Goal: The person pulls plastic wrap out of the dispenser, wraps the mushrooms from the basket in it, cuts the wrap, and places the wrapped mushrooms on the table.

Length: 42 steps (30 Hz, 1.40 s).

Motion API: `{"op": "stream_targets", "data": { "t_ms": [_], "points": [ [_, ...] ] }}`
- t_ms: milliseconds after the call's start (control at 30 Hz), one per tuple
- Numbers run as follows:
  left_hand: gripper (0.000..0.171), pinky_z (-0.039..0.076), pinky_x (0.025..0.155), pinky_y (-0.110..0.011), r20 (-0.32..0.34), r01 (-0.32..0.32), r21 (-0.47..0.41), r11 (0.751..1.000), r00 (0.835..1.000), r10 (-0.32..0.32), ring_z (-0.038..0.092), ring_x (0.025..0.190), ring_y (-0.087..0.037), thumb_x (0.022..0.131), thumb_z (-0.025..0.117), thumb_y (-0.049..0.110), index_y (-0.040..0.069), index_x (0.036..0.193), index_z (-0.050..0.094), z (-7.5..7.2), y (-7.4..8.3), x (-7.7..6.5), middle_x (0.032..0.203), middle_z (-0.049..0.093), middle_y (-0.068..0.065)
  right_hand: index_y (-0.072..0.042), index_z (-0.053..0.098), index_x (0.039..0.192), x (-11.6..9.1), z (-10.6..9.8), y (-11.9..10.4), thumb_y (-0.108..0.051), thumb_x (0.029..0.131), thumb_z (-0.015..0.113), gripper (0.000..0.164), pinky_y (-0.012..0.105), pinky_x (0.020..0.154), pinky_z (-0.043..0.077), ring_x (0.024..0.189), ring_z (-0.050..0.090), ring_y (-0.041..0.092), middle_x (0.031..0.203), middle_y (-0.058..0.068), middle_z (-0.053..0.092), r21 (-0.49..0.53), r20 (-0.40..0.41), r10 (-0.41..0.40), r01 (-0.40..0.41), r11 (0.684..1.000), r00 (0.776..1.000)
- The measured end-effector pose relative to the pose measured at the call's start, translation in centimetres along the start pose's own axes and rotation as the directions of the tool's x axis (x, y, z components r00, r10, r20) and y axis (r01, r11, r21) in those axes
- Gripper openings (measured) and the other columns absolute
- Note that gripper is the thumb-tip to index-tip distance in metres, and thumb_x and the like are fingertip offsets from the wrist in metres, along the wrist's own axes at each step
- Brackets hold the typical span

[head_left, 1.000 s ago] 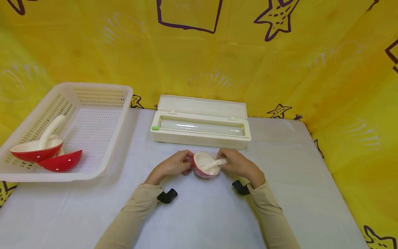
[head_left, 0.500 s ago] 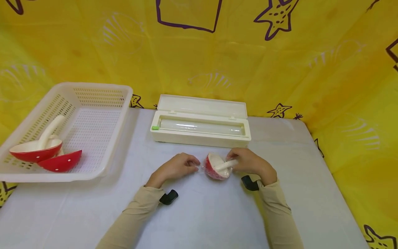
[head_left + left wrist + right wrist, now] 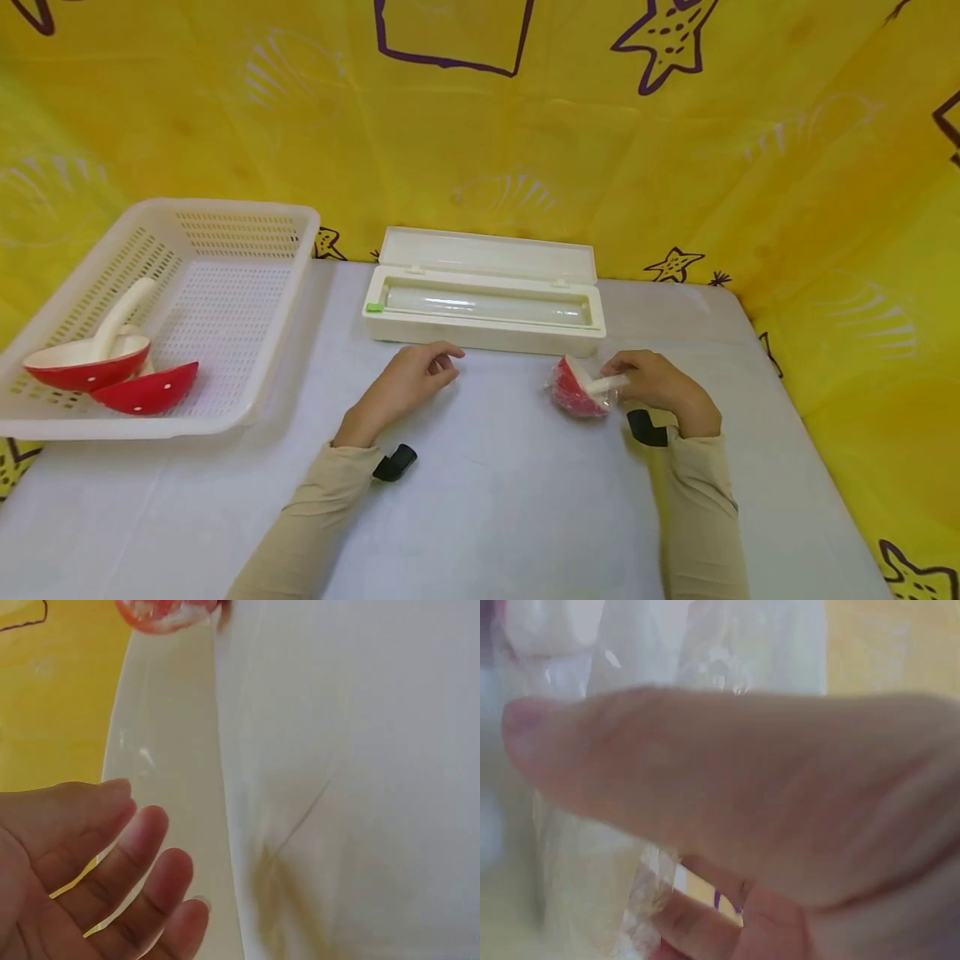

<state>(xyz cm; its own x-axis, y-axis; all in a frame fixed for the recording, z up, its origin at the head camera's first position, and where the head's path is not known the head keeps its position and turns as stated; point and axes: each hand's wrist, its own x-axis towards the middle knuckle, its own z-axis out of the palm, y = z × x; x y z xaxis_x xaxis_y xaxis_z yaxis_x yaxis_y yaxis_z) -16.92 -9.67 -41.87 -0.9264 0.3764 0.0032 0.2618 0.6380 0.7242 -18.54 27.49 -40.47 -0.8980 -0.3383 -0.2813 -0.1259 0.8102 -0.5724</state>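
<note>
A red ladle (image 3: 573, 393) with a white inside and a white handle is wrapped in clear cling film. My right hand (image 3: 662, 385) grips it by the handle, bowl to the left, over the right middle of the table. In the right wrist view, the thumb (image 3: 630, 754) lies across the film-covered handle, and most of the bowl is out of that view. My left hand (image 3: 405, 385) holds nothing; its fingers are loosely bent, just in front of the white film box (image 3: 487, 337). The left wrist view catches the wrapped bowl (image 3: 166, 615) at its top edge.
The box's lid (image 3: 487, 254) stands up, baring a roll of cling film (image 3: 487, 307) and a green slider (image 3: 374, 308). At left, a white perforated basket (image 3: 296, 275) holds red-and-white ladles (image 3: 150, 392). Yellow patterned cloth (image 3: 480, 125) hangs behind and at the right.
My right hand has carried the wrapped ladle rightward. My left hand has let go of it, drawn back left and moved up toward the film box.
</note>
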Motion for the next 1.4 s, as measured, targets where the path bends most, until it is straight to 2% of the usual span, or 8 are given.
{"op": "stream_targets", "data": {
  "t_ms": [200,367,533,667,833,1033,1233,1400],
  "points": [
    [0.028,0.052,0.075,-0.031,-0.121,-0.038,-0.027,0.999,0.992,0.034,0.064,0.086,-0.021,0.092,0.066,0.006,0.003,0.119,0.068,-1.1,-0.1,-0.1,0.095,0.071,-0.008,0.002,0.068,0.114,-1.4,-1.4,2.0,-0.006,0.081,0.067,0.034,0.039,0.083,0.048,0.095,0.057,0.032,0.113,0.024,0.067,-0.039,-0.054,0.107,-0.109,0.993,0.993],
    [0.027,0.055,0.078,-0.036,-0.182,-0.078,-0.019,0.997,0.981,0.073,0.066,0.086,-0.024,0.091,0.068,0.004,0.0,0.118,0.068,-1.9,-0.5,-0.1,0.094,0.071,-0.012,0.004,0.064,0.121,-2.4,-2.3,3.6,-0.003,0.081,0.058,0.042,0.047,0.085,0.047,0.099,0.052,0.039,0.123,0.031,0.06,-0.047,-0.111,0.198,-0.204,0.978,0.974],
    [0.027,0.056,0.079,-0.041,-0.208,-0.093,-0.006,0.996,0.974,0.089,0.066,0.088,-0.027,0.091,0.068,0.003,-0.001,0.118,0.068,-2.3,-0.9,-0.2,0.097,0.071,-0.014,0.007,0.061,0.123,-2.9,-2.6,5.2,0.0,0.081,0.052,0.043,0.058,0.091,0.043,0.104,0.051,0.05,0.126,0.037,0.055,-0.111,-0.234,0.212,-0.243,0.964,0.949],
    [0.027,0.055,0.079,-0.043,-0.225,-0.099,0.014,0.995,0.969,0.099,0.066,0.089,-0.029,0.091,0.067,0.002,-0.002,0.117,0.068,-2.7,-1.1,-0.3,0.098,0.071,-0.015,0.007,0.051,0.133,-3.6,-3.0,5.6,0.005,0.081,0.049,0.052,0.068,0.105,0.032,0.12,0.041,0.055,0.138,0.041,0.042,-0.091,-0.234,0.208,-0.235,0.968,0.95],
    [0.026,0.053,0.081,-0.044,-0.254,-0.101,0.028,0.995,0.962,0.105,0.066,0.092,-0.03,0.092,0.066,0.003,-0.002,0.117,0.067,-3.2,-0.9,-0.4,0.106,0.071,-0.018,0.007,0.042,0.141,-4.2,-3.7,4.5,0.009,0.083,0.04,0.058,0.071,0.108,0.025,0.128,0.032,0.056,0.145,0.041,0.032,-0.051,-0.251,0.158,-0.176,0.983,0.955],
    [0.026,0.053,0.081,-0.044,-0.293,-0.107,0.061,0.992,0.948,0.12,0.065,0.093,-0.031,0.092,0.066,0.003,-0.001,0.118,0.067,-3.7,-0.8,-0.3,0.106,0.07,-0.019,0.007,0.047,0.138,-3.4,-3.2,1.8,-0.004,0.098,0.054,0.042,0.069,0.105,0.031,0.127,0.039,0.054,0.141,0.036,0.042,-0.059,-0.381,0.01,-0.035,0.998,0.924],
    [0.027,0.054,0.082,-0.047,-0.319,-0.121,0.044,0.992,0.939,0.129,0.064,0.095,-0.031,0.092,0.067,0.003,0.001,0.119,0.067,-3.8,-1.2,-0.1,0.105,0.07,-0.018,0.003,0.051,0.137,-2.1,-2.0,-0.6,-0.013,0.098,0.061,0.043,0.065,0.106,0.036,0.124,0.045,0.047,0.139,0.029,0.049,-0.026,-0.379,-0.039,0.032,0.999,0.924],
    [0.026,0.051,0.084,-0.046,-0.343,-0.152,0.072,0.986,0.924,0.168,0.064,0.095,-0.031,0.091,0.068,0.002,0.002,0.118,0.068,-4.1,-1.3,0.4,0.105,0.071,-0.017,0.003,0.057,0.13,-0.9,-1.0,-2.1,-0.008,0.094,0.066,0.039,0.059,0.101,0.042,0.116,0.052,0.044,0.13,0.027,0.057,-0.044,-0.419,-0.145,0.139,0.989,0.896]
  ]
}}
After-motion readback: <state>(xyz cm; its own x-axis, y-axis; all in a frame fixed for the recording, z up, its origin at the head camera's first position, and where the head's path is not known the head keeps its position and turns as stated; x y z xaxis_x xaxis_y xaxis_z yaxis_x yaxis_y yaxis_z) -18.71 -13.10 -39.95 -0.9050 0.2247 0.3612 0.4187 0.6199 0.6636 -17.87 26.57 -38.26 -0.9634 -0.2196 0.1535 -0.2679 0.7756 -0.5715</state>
